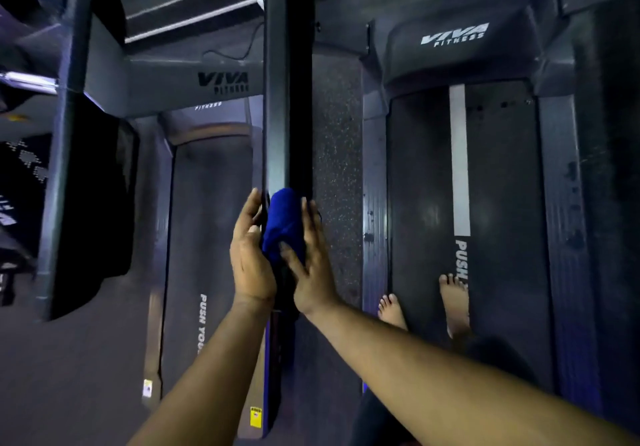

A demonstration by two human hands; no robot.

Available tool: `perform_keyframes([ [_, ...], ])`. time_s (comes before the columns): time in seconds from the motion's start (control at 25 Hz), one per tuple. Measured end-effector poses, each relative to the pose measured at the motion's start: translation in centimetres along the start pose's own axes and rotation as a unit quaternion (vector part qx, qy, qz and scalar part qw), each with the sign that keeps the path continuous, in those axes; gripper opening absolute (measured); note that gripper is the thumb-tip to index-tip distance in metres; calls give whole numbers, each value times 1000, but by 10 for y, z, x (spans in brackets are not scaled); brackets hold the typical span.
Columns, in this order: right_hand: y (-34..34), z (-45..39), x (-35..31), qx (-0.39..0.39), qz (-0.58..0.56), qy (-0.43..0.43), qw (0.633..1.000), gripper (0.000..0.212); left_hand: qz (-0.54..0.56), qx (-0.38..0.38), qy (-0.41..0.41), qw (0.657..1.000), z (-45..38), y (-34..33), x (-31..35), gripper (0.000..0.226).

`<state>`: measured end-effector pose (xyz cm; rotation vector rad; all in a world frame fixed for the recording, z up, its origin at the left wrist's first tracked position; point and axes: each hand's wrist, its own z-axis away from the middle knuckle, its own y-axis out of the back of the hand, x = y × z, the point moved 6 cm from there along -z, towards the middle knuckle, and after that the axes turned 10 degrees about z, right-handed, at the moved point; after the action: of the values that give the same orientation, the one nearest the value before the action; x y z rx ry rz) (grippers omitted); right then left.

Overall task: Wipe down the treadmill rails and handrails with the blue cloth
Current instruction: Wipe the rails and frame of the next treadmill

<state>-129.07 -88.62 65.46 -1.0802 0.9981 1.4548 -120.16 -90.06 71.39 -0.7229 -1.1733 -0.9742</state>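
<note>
A dark handrail (287, 106) runs away from me down the middle of the head view. The blue cloth (284, 227) is wrapped over its near part. My left hand (249, 255) presses against the cloth and rail from the left side, fingers stretched forward. My right hand (311, 265) presses the cloth from the right, thumb laid across the cloth's lower part. Both hands squeeze the cloth around the rail between them.
My bare feet (453, 303) stand on the belt of the right treadmill (502, 203), marked with a white stripe. A second treadmill (207, 238) lies to the left of the rail. Another dark upright (65, 134) and console stand at far left. Speckled floor (337, 168) shows between the machines.
</note>
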Motion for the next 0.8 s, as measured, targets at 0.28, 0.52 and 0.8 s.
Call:
perform_keyframes([
  [0.28, -6, 3, 2, 7, -85, -153, 985, 80, -142, -31, -32, 989, 1, -5, 0, 57],
  [0.52, 2, -55, 45, -72, -150, -157, 973, 50, -257, -69, -67, 962, 2, -16, 2, 68],
  [0.8, -5, -37, -3, 21, -36, -33, 999, 90, -180, -80, -36, 980, -8, -12, 5, 61],
])
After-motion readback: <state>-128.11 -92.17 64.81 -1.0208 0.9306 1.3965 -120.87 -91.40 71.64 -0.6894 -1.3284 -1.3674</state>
